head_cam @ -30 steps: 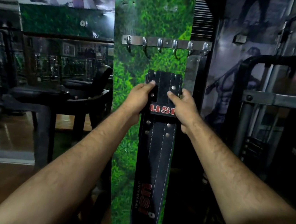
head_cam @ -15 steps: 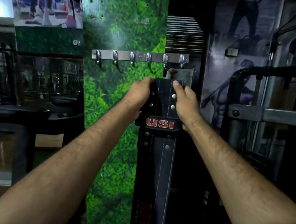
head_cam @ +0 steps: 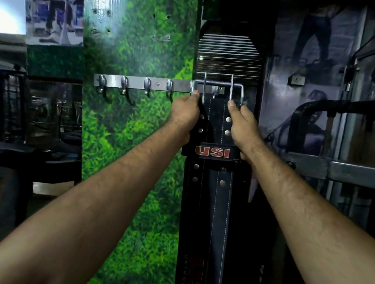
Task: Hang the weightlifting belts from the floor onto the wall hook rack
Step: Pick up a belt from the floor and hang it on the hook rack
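Observation:
A black weightlifting belt [head_cam: 207, 194] with red USI lettering hangs straight down in front of the green wall. My left hand [head_cam: 184, 114] grips its upper left edge and my right hand [head_cam: 243, 126] grips its upper right edge. The belt's steel buckle [head_cam: 217, 85] is raised to the level of the metal hook rack [head_cam: 136, 84], overlapping the rack's right end, with one hook [head_cam: 215, 91] showing inside the buckle frame. Whether the buckle rests on that hook I cannot tell. Several hooks to the left are bare.
The rack is screwed to a grass-patterned green panel [head_cam: 121, 131]. A dark vent panel [head_cam: 229, 55] sits just above the buckle. A gym machine frame [head_cam: 348, 172] stands close on the right. Benches and mirrors [head_cam: 26, 116] lie to the left.
Both hands have lifted the belt upward and closer to the wall. The buckle, earlier below the rack, now reaches the rack's right end hooks.

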Motion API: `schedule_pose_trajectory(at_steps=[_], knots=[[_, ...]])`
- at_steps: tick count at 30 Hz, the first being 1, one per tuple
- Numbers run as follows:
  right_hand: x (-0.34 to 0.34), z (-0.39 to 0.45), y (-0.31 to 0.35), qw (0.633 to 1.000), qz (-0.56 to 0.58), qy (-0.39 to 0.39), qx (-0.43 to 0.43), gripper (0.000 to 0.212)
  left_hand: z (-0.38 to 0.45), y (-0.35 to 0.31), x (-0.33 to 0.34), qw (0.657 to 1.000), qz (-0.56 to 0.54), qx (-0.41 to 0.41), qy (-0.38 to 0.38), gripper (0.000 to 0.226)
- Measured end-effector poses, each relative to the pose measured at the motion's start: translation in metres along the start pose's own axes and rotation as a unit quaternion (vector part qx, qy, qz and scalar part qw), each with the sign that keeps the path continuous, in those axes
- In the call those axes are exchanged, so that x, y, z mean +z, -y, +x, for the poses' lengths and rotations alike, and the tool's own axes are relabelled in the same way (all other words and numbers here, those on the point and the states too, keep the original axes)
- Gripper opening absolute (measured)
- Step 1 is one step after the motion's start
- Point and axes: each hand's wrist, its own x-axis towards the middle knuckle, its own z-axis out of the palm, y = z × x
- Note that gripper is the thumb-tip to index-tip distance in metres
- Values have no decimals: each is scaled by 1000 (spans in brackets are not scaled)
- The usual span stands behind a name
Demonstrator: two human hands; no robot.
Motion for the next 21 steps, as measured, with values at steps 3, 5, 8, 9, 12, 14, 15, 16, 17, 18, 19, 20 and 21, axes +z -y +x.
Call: schedule_pose_trajectory(at_steps=[3,5,8,9,12,14,15,16,17,18,19,20,21], knots=[[-5,14,-17,998,33,21,49,24,18,12,12,999,17,-41,-12,30],[-4,18,-31,995,49,31,78,24,26,25,17,997,22,-72,-18,33],[-2,14,-43,996,42,25,78,24,30,44,17,998,38,-47,-29,35],[-2,12,-45,997,38,21,69,26,27,49,16,999,37,-21,-25,36],[-1,-1,-52,997,48,-7,62,36,14,66,9,999,25,35,12,42],[4,-15,-66,994,85,-41,63,34,3,88,3,996,24,81,17,41],[7,-24,-76,990,108,-59,64,31,-5,101,1,994,22,105,10,41],[12,-34,-86,987,128,-78,66,31,-13,113,-1,993,10,119,0,42],[17,-44,-97,984,134,-98,68,33,-24,123,-2,992,-10,122,-8,43],[21,-54,-106,982,133,-118,70,37,-33,131,-2,992,-29,124,-15,44],[24,-63,-112,980,130,-132,66,39,-42,137,-3,991,-47,123,-23,44],[27,-69,-117,980,130,-137,59,38,-49,142,-3,991,-62,117,-29,44],[28,-74,-120,981,132,-131,49,35,-54,148,-5,991,-70,107,-33,43]])
